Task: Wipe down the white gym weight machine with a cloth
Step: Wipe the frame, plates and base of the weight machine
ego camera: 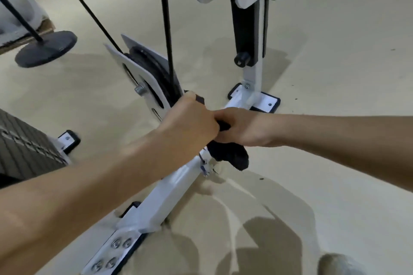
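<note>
The white weight machine's floor bar [176,182] runs from the bolted foot plate at the bottom left up to a post base at the centre. A black cloth [230,156] hangs over the bar's middle. My left hand [190,123] and my right hand [243,129] meet above the bar, and both grip the cloth, whose upper part is bunched between them. A white pulley bracket [138,69] with a black cable stands just behind my left hand.
A white upright post [252,73] with a black sleeve rises at the centre right on a floor plate. A black weight stack [24,147] sits at the left. A round black base [47,49] stands at the far left on the beige floor.
</note>
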Available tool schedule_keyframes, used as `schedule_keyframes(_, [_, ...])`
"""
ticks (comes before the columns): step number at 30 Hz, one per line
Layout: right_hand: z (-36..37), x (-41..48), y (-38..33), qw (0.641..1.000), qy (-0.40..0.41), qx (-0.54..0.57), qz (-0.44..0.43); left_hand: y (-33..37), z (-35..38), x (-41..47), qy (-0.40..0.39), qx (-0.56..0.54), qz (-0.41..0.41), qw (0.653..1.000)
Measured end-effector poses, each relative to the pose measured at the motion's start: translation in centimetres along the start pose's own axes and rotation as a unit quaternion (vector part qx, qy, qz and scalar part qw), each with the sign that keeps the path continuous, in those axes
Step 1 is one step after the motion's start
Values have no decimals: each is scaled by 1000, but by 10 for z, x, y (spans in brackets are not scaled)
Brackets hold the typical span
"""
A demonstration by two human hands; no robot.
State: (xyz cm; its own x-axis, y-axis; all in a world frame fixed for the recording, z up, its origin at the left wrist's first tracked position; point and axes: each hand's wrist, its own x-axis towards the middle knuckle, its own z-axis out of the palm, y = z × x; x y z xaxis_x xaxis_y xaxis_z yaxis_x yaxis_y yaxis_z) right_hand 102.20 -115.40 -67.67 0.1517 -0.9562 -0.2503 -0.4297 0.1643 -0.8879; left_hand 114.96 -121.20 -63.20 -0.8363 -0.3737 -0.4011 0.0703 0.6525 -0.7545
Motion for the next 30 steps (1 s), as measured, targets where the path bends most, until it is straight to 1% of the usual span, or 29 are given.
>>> schedule_keyframes(1, [-2,-1,-1,999,-25,-18,23,2,-1,3,5,-15,-2,1000])
schedule_keyframes(3, [-4,-4,-2,996,-44,-55,56,2,-4,3,27,-41,-7,999])
schedule_keyframes(5, [-3,-5,-2,993,-37,-97,63,2,-4,2,33,-47,-10,998])
schedule_keyframes(7, [4,-2,2,983,-39,-174,52,3,-3,6,29,-56,-21,998])
schedule_keyframes(9, [13,2,12,971,-42,-233,25,10,-5,15,-9,-84,-49,995])
schedule_keyframes(11, [19,7,28,962,-40,-269,-10,22,-4,26,-71,-130,-61,987])
schedule_keyframes(13, [20,12,44,956,-54,-288,-26,34,0,38,-94,-134,-67,984])
schedule_keyframes(15, [16,18,59,961,-60,-269,-16,43,1,46,-93,-120,-69,986])
schedule_keyframes(16, [11,21,67,971,-56,-234,-10,45,1,50,-108,-119,-61,985])
schedule_keyframes(18, [-1,27,82,994,-53,-97,13,47,2,60,-141,-147,-40,978])
schedule_keyframes(20, [-16,30,94,995,-82,53,32,48,1,73,-152,-195,-37,968])
schedule_keyframes(21, [-23,33,102,991,-100,87,31,49,1,81,-153,-209,-37,965])
schedule_keyframes(23, [-35,38,118,992,-114,60,8,54,0,96,-169,-221,-41,960])
schedule_keyframes(25, [-46,47,129,995,-96,8,-25,59,-1,112,-209,-200,-46,956])
schedule_keyframes(27, [-51,64,135,996,-59,-28,-65,59,2,120,-264,-143,-50,953])
schedule_keyframes(28, [-50,73,138,994,-42,-52,-84,60,7,121,-300,-119,-59,945])
schedule_keyframes(30, [-38,90,146,987,-42,-116,-102,63,19,121,-361,-87,-95,924])
